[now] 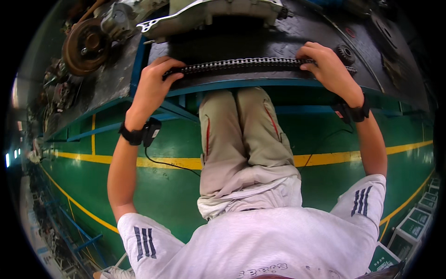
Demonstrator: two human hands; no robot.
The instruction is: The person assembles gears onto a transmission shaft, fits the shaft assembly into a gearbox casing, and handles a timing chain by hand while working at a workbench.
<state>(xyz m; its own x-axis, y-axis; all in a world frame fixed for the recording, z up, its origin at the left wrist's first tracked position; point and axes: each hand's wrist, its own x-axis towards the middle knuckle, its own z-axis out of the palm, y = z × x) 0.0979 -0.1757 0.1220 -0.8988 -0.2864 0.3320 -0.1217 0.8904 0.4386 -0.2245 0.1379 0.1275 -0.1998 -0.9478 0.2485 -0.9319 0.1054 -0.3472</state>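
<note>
Pale shirt [278, 237] fills the foreground; beyond, a chain [241, 62] runs left to right along the bench's [195, 52] near edge, fingers of the left hand [155, 79] clamped on its left end, the right hand's [329, 67] near its right; boxes [402, 244] stand low right, a housing [195, 22] behind the chain, gear [345, 54] right, disc [76, 51] left

- On my feed, I looked down at a glossy green floor [167, 190] marked with yellow lines [162, 162].
- I saw a dark-topped desk [186, 49] with blue edging and struts.
- Green-and-white boxes [413, 223] stood in a row at my lower right.
- At the far left I caught small white lights [7, 160] in dimness.
</note>
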